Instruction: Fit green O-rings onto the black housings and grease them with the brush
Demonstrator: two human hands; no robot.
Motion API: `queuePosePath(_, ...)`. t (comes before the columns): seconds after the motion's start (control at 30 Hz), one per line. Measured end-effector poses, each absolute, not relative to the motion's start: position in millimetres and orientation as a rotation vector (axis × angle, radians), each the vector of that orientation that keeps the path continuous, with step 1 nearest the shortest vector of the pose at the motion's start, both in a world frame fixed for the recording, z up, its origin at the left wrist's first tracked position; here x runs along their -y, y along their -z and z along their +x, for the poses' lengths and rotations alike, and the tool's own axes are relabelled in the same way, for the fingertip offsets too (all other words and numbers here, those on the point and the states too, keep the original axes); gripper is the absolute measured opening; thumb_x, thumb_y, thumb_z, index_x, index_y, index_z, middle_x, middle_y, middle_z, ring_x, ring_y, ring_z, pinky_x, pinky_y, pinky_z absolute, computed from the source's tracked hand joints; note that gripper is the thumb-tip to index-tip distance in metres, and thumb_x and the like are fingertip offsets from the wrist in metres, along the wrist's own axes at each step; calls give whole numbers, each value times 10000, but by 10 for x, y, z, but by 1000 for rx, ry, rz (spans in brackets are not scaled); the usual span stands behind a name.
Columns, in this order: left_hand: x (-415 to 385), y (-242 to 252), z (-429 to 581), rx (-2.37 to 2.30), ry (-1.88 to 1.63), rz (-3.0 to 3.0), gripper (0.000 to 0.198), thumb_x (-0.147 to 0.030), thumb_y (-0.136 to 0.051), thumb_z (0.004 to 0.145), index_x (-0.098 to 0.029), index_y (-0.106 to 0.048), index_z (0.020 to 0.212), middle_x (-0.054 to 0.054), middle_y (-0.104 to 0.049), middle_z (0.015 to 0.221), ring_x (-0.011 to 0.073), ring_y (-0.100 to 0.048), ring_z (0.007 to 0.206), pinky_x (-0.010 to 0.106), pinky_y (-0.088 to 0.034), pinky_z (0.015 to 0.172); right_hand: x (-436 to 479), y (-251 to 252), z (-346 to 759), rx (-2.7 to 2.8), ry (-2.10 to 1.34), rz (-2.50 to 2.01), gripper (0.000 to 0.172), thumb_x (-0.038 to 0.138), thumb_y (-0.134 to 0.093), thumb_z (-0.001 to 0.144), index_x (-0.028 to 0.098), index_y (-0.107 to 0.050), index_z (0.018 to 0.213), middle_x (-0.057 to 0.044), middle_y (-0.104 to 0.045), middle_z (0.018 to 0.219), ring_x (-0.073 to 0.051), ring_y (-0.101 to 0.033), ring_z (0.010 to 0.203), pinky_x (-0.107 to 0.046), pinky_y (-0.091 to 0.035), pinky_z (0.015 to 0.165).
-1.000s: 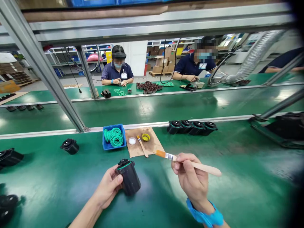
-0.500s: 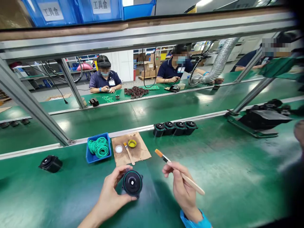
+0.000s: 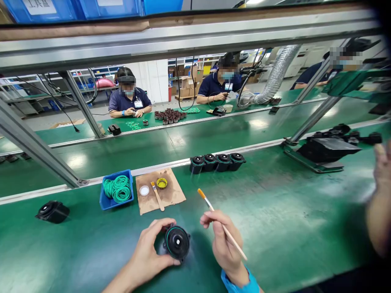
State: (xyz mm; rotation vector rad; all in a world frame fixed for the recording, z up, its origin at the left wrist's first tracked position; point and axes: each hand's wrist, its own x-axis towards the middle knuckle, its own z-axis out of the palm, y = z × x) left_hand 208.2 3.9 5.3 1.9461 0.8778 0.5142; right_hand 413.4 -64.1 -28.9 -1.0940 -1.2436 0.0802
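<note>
My left hand (image 3: 149, 254) is wrapped round the side of a black round motor-like housing (image 3: 177, 243). A green ring runs round its top, and a small pale tip shows at its centre. To the right, my right hand (image 3: 224, 244) grips the wooden handle of a paintbrush (image 3: 208, 202) like a pen. The brush's orange bristles point up and away, apart from the housing. Beyond the left hand, a second brush (image 3: 157, 196) lies on a stained cardboard sheet (image 3: 177, 193), beside a yellow-rimmed cap (image 3: 161, 183) and a white round lid (image 3: 144, 190).
A blue bin (image 3: 105, 202) holds green rings (image 3: 120, 189). Several black housings (image 3: 216, 162) stand in a row by the rail; another housing (image 3: 52, 212) sits at left. A black device (image 3: 328, 150) is at right, near another person's hand (image 3: 380, 195). Co-workers sit across the bench.
The view has shifted a little. My left hand has brought the housing slightly right, closer to my right hand. The brush has turned steeper. At the right edge, another person's hand shows more.
</note>
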Motion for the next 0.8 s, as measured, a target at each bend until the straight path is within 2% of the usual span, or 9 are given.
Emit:
queuePosePath(0.1,-53,50,2011,-793,-371,1981,732,-236,-824,660,-283,-534,1330,86,-592,1346,317,-531,1253,477,-389,1092,652,282,4139,1260,-91,-1086,229,186,-375,1005,221,-588,1082,-31,-620,803,-136,-576,660,-254,-512,563)
queuePosePath(0.17,-25,135,1978,-728,-337,2024,853,-258,-761,731,-308,-339,1470,102,-453,1480,325,-412,1364,519,-305,1143,658,276,4142,1266,-98,-1078,231,180,-374,1003,220,-587,1085,-31,-615,806,-137,-572,666,-257,-508,569)
queuePosePath(0.23,34,214,1992,-758,-399,2084,1109,-340,-808,678,-287,-107,1536,148,-351,1526,359,-349,1394,555,-304,1133,662,274,4147,1270,-103,-1068,232,172,-375,1001,219,-585,1090,-29,-612,807,-137,-568,670,-259,-504,574)
queuePosePath(0.3,92,265,2055,-897,-500,2148,1333,-419,-882,552,-244,-4,1540,196,-414,1434,400,-430,1313,587,-389,1060,666,279,4153,1272,-102,-1054,234,162,-379,999,218,-583,1099,-28,-608,809,-136,-565,674,-259,-500,578)
queuePosePath(0.4,106,259,2163,-1022,-574,2201,1273,-312,-867,592,-242,-15,1535,141,-567,1183,346,-596,1078,547,-498,932,674,290,4163,1260,-94,-1034,244,147,-379,997,219,-580,1114,-27,-604,815,-136,-563,687,-259,-495,587)
queuePosePath(0.5,41,206,2203,-919,-571,2153,1208,-98,-754,659,-321,62,1521,102,-592,1236,287,-618,1094,479,-493,971,688,295,4171,1239,-99,-1028,256,146,-362,1002,219,-577,1122,-28,-604,817,-138,-561,696,-260,-489,590)
queuePosePath(0.63,5,237,2222,-958,-585,2184,1295,-139,-800,610,-307,109,1517,146,-460,1428,342,-500,1279,506,-440,1038,707,282,4175,1225,-86,-1023,254,153,-358,1004,222,-571,1125,-25,-603,807,-141,-554,692,-265,-490,595)
queuePosePath(0.7,6,271,2273,-1010,-605,2226,1232,-151,-777,635,-281,64,1526,142,-521,1333,338,-545,1217,504,-469,996,714,270,4176,1222,-68,-1018,255,156,-357,1004,223,-571,1126,-24,-602,803,-142,-555,694,-267,-493,599)
queuePosePath(0.8,-98,209,2443,-989,-645,2202,1139,-76,-696,652,-280,10,1522,77,-609,1146,275,-623,1069,453,-499,946,717,256,4179,1209,-40,-1003,255,165,-355,1005,220,-578,1116,-26,-603,793,-145,-560,690,-267,-495,594)
